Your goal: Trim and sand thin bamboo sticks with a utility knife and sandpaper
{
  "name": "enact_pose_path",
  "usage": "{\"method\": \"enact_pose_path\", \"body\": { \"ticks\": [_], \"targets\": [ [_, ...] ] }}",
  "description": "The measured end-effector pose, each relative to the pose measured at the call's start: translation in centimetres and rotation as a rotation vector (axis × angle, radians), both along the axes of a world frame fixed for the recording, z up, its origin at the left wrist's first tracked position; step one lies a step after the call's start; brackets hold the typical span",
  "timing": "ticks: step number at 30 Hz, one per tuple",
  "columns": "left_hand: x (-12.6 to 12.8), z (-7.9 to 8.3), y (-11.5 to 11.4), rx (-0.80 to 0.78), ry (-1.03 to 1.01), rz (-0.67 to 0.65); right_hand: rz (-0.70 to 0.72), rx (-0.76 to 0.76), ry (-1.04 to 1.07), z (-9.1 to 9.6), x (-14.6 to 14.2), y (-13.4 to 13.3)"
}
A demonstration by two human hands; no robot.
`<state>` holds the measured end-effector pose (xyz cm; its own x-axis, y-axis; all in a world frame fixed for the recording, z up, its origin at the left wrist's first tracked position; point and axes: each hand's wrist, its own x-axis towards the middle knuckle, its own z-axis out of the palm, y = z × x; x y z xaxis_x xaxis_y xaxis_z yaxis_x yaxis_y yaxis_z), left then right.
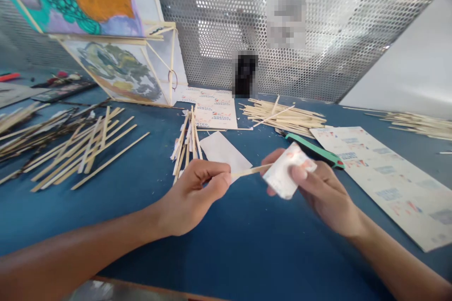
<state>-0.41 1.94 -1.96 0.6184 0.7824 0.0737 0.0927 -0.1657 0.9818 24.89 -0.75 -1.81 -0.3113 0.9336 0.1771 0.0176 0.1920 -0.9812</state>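
Note:
Between the thumb and fingers of my left hand [197,193] is pinched a thin pale wooden stick [249,170]. Its other end runs to a folded piece of sandpaper [286,176], white printed backing outward, which my right hand [328,193] grips with the thumb on top. Whether the stick's end lies inside the fold cannot be seen. Just beyond my left hand a bundle of sticks [187,136] lies beside a blank white sheet [224,150]. A green-handled cutter [314,150] rests behind my right hand.
Loose sticks [88,150] spread over the blue table [247,254] on the left. More sticks [282,115] are piled at the back. Sandpaper sheets lie at the back [219,108] and right [384,178]. Painted panels [116,70] stand back left, before a perforated metal screen [212,33].

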Motion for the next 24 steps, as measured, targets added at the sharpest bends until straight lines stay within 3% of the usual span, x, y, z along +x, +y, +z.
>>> {"method": "enact_pose_path", "body": {
  "ticks": [3,6,8,10,12,16,19,24],
  "targets": [
    [-0.1,0.4,-0.1,0.072,-0.031,0.079,0.148,-0.039,-0.114,-0.4,-0.6,-0.6],
    [-0.2,0.5,0.0,0.057,-0.08,0.115,0.192,-0.022,-0.144,-1.3,-1.0,-0.8],
    [-0.3,0.6,0.0,0.051,-0.074,0.136,0.083,0.056,-0.076,-1.8,-0.9,-0.8],
    [-0.3,0.8,0.0,0.06,-0.048,0.158,-0.114,0.166,-0.017,-1.9,-0.5,-0.6],
    [-0.3,0.9,0.0,0.066,-0.04,0.159,-0.214,0.249,-0.09,-1.6,-0.2,-0.5],
    [-0.3,0.9,0.0,0.063,-0.08,0.122,0.022,0.341,-0.334,-0.5,-0.6,-0.5],
    [-0.4,0.9,-0.2,0.055,-0.12,0.079,0.172,0.279,-0.352,-0.2,-1.7,-1.1],
    [0.2,0.6,-0.8,0.009,-0.19,-0.041,0.173,0.081,-0.248,-0.9,-2.8,-1.7]
  ]
}}
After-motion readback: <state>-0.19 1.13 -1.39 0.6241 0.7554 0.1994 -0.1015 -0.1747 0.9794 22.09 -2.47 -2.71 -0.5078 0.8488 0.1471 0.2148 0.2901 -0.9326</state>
